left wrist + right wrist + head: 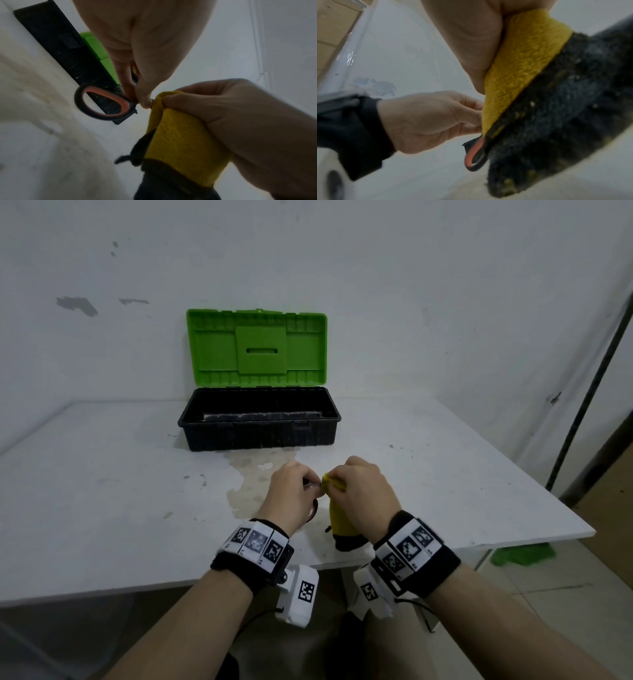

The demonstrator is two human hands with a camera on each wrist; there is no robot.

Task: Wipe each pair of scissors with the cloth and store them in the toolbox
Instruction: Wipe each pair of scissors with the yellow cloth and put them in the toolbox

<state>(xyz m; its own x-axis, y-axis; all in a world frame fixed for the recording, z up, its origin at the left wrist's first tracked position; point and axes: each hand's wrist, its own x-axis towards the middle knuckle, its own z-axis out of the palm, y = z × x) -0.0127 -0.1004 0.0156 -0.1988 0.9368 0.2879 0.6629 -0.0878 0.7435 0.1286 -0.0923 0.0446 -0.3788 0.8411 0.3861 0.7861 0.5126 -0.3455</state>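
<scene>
My left hand (pixel 297 487) pinches a pair of scissors (pixel 102 102) with black handles lined in orange, near the pivot; one handle loop (pixel 475 157) hangs below. My right hand (pixel 359 487) grips a yellow cloth (pixel 339 518) with a dark lower part, folded round the blades, which are hidden inside it. Both hands meet just above the table, in front of the toolbox (pixel 259 419). The toolbox has a black base and a green lid (pixel 257 347) standing open against the wall. Its inside looks dark, and I cannot tell what lies in it.
The white table (pixel 102 508) has a pale stain (pixel 253 474) in front of the toolbox. Its right edge (pixel 534 542) is close to my right arm. A green rag (pixel 520 554) lies on the floor beyond it. A dark pole (pixel 589 392) leans at the right wall.
</scene>
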